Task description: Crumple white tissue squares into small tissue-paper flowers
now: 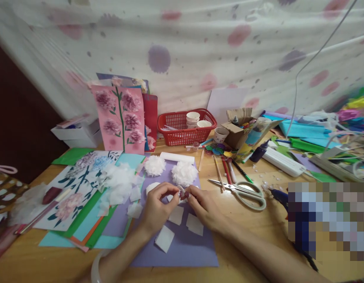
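My left hand (160,206) and my right hand (204,208) meet over a purple sheet of paper (196,251), thumbs and forefingers pinched tip to tip. Between them is a small piece of white tissue paper, mostly hidden by the fingers. Just beyond my hands sit two fluffy white paper flowers (184,173), side by side. A white paper roll (177,157) lies behind these. Below my hands, several white tissue squares (164,238) rest on the purple sheet.
Scissors (243,192), brushes and pencils (226,171) lie to the right, with a blue glue gun (279,195) farther over. Loose white tissue (118,182) covers coloured sheets at left. Behind stand a red basket (186,135) with cups, a pink flower picture (118,118) and a cardboard box (233,133).
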